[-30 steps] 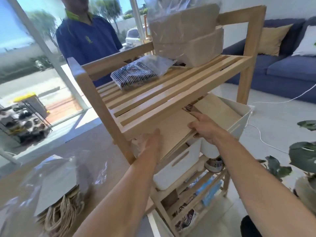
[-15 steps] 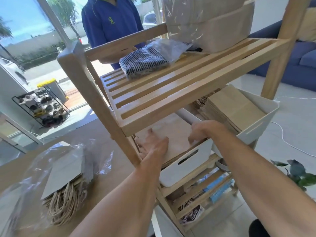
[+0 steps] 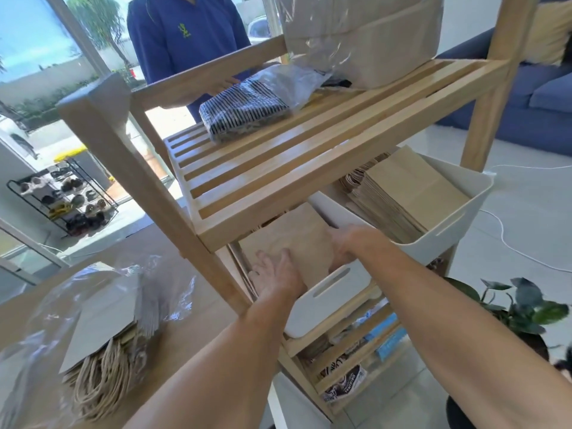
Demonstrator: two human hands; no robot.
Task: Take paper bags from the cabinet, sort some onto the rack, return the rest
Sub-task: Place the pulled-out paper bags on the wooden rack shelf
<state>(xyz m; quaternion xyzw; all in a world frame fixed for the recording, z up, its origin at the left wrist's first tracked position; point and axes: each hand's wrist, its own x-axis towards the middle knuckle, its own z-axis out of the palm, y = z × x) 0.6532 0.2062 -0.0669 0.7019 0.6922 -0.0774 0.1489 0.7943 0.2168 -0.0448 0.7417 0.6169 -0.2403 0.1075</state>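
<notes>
- left hand (image 3: 275,274) is flat, fingers spread, pressing down on top of the stack of brown paper bags (image 3: 297,239)
- right hand (image 3: 348,243) has its fingers curled down over the right edge of that same stack, so it's gripping it from the side
- the stack sits inside a white bin (image 3: 334,292) with a slot handle, on the middle shelf of the wooden rack (image 3: 278,181), tucked under the slatted top shelf
- just beside it on the right there's a second white bin (image 3: 464,218), also full of flat paper bags (image 3: 411,193)
- the top shelf has a plastic-wrapped pack of striped bags (image 3: 244,113), plus big wrapped kraft bundles (image 3: 365,41) at the back
- the lowest shelf holds some printed packets (image 3: 343,385), can't really read them
- down left on the worktop (image 3: 117,246) is an open plastic sleeve of twine-handled bags (image 3: 102,351)
- a person in a blue shirt (image 3: 185,35) stands behind the rack, one hand on its back rail
- also around: a potted plant (image 3: 520,311) lower right, a blue sofa (image 3: 541,97) and a shoe rack (image 3: 62,199) by the window
</notes>
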